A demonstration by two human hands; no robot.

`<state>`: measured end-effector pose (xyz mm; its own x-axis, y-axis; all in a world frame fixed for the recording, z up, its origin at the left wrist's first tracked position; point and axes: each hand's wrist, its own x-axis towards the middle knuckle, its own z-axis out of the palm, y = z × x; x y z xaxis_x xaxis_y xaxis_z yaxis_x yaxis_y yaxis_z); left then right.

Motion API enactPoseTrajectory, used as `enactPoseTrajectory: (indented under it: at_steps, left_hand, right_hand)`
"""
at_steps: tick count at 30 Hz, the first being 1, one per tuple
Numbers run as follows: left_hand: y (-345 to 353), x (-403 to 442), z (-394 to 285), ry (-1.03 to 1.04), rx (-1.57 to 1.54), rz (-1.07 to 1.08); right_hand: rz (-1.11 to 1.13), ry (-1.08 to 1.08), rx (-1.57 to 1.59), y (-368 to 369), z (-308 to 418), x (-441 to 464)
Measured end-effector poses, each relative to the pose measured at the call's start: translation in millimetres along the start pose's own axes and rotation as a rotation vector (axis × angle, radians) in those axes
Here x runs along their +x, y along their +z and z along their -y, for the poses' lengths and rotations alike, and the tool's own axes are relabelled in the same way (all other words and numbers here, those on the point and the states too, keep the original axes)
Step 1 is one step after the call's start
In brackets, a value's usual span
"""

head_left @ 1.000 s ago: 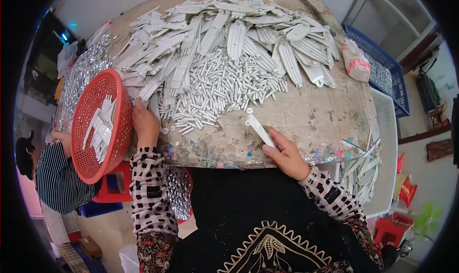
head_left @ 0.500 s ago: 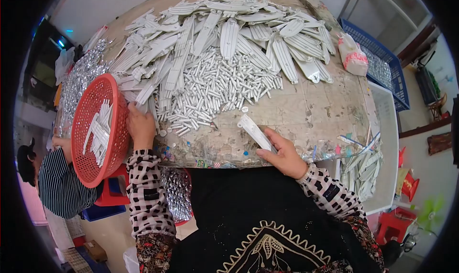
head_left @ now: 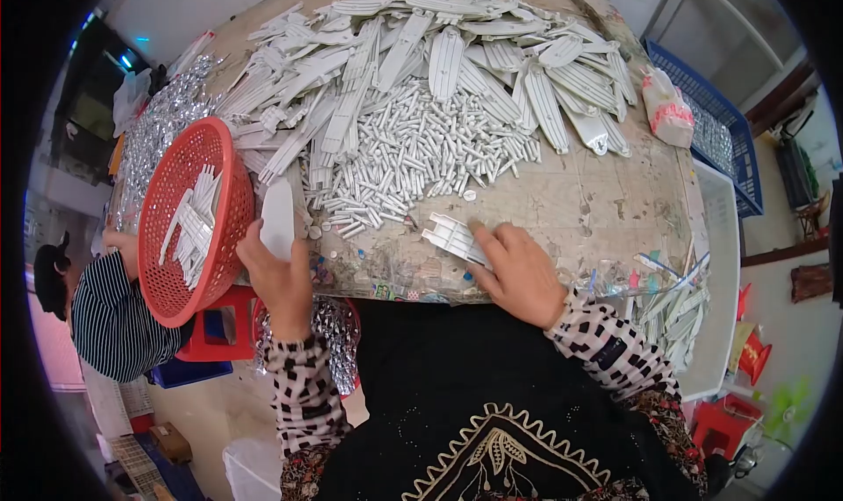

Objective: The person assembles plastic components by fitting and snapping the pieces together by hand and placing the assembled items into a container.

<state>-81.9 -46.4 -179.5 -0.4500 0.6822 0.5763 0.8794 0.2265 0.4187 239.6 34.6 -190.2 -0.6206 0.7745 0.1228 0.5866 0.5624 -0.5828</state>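
My left hand (head_left: pixel 281 281), by the red basket's right side, grips a smooth white plastic piece (head_left: pixel 278 216) with a rounded end, pinched between thumb and fingers. Over the table's front edge, my right hand (head_left: pixel 524 277) is closed on a white ribbed plastic piece (head_left: pixel 452 236), whose notched end points left. Between and beyond both hands lies a heap of small silvery-white cylinders (head_left: pixel 413 154). Behind these is a large pile of long white plastic pieces (head_left: pixel 446 62), many with lengthwise lines.
A red perforated basket (head_left: pixel 230 194) with white pieces inside leans at the left. On the right stand a white bin (head_left: pixel 722 264), a blue crate (head_left: pixel 745 150) and a red-and-white package (head_left: pixel 667 110). Another person (head_left: pixel 114 317) sits at the left, near shiny silver pieces (head_left: pixel 167 141).
My left hand has drawn back from the pile's edge and now holds up a white piece. In my right hand, the white piece has turned, showing its ribbed side. The view has shifted slightly.
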Motion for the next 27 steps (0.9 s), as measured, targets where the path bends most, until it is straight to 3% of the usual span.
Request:
enactPoseTrajectory:
  at_steps: [6, 8, 10, 11, 12, 13, 14, 17, 18, 20, 22, 24, 26, 27]
  left_hand:
    - [-27.5, -33.4, -10.1, 0.105, -0.092, -0.073]
    - [-26.4, -44.2, -11.4, 0.057, -0.363, -0.111]
    - [-18.7, -53.8, -23.2, 0.016, -0.502, -0.073]
    - [-12.9, -57.4, -31.8, -0.023, -0.640, -0.035]
    - [-10.1, -58.6, -43.2, -0.017, -0.656, -0.025]
    - [-10.0, -58.6, -56.8, -0.251, -1.122, 0.184]
    - [-7.4, -59.9, -68.3, -0.499, -1.573, 0.409]
    - [5.8, -67.8, -90.3, -0.931, -1.939, 0.724]
    - [8.5, -69.7, -93.7, -0.929, -1.942, 0.732]
    - [16.1, -74.0, -98.3, -1.146, -2.117, 0.970]
    - [23.0, -78.0, -103.5, -1.191, -2.266, 1.065]
    - [24.5, -76.7, -112.8, -1.142, -1.934, 1.326]
    - [25.4, -72.0, -126.0, -1.144, -2.018, 1.399]
    - [23.7, -68.3, -130.2, -1.025, -1.875, 1.350]
  right_hand:
    - [-0.155, -0.193, -0.249, 4.6, -0.4, 14.4]
    - [-0.205, -0.225, -0.256, -2.3, 6.7, 14.4]
    - [-0.202, -0.251, 0.021, -6.9, 10.9, 12.8]
    - [-0.208, -0.240, 0.012, -6.1, 13.5, 11.1]
    - [-0.111, -0.176, 0.289, -4.0, 18.5, 9.8]
    - [-0.014, -0.111, 0.565, -2.7, 22.7, 9.1]
    - [-0.024, -0.100, 0.555, -2.8, 25.8, 9.2]
    - [0.088, 0.100, 1.083, 0.2, 35.2, 8.7]
    - [0.081, 0.102, 1.080, -2.4, 35.9, 8.7]
    - [0.271, 0.118, 1.457, -11.7, 37.4, 9.7]
    - [0.314, 0.179, 1.496, -8.0, 35.3, 5.2]
    - [0.351, 0.308, 1.493, -4.4, 35.2, 2.9]
    - [0.265, 0.328, 1.473, -19.8, 30.9, 1.0]
    - [0.118, 0.271, 1.519, -33.2, 24.6, 1.6]
